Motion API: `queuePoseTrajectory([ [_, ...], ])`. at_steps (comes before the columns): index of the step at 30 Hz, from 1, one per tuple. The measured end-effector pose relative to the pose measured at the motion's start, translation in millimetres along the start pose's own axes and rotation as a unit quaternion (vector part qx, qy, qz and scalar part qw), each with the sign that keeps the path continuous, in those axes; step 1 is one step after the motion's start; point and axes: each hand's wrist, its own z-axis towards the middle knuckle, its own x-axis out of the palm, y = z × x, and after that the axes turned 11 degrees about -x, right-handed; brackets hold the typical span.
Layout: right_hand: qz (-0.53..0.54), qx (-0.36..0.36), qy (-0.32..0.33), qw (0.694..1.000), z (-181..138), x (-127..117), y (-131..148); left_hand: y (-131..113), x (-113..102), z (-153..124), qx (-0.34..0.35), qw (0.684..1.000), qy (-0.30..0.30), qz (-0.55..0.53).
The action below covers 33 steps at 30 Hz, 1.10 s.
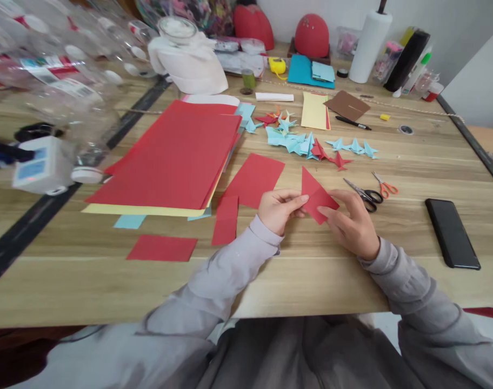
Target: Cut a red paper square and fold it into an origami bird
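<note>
Between my two hands is a small piece of red paper [314,194], folded to a pointed shape and raised off the table. My left hand [279,209] pinches its left edge, thumb on top. On the other side my right hand [352,222] grips the lower right part between thumb and fingers. A larger red sheet [254,177] lies flat just behind my left hand. Two cut red strips, one upright [225,220] and one lying sideways [162,248], rest to the left.
A stack of large red sheets [169,156] covers the left middle. Folded blue paper cranes [293,141] and red ones [339,160] lie behind my hands. Black scissors [366,195], orange scissors [386,187] and a phone [452,233] are at right. Plastic bottles [60,81] crowd the far left.
</note>
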Motion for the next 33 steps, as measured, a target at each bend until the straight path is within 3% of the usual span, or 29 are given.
queuePoseTrajectory([
  [9,0.168,0.105,-0.053,0.979,2.1,4.5,3.9,5.9,0.5,0.0,0.048,0.997,0.046,0.048],
  [14,0.201,0.18,-0.068,0.96,7.5,3.0,6.6,8.6,1.0,0.3,0.049,0.997,0.045,0.045],
  [17,0.242,0.242,-0.09,0.935,9.2,3.1,6.0,8.9,2.5,-1.8,0.053,0.996,0.041,0.055],
  [25,0.366,0.411,-0.13,0.825,8.6,7.1,4.6,9.0,6.2,-8.1,0.048,0.993,0.056,0.096],
  [33,0.391,0.426,-0.154,0.802,10.4,8.1,5.7,8.6,9.2,-10.0,0.053,0.988,0.086,0.113],
])
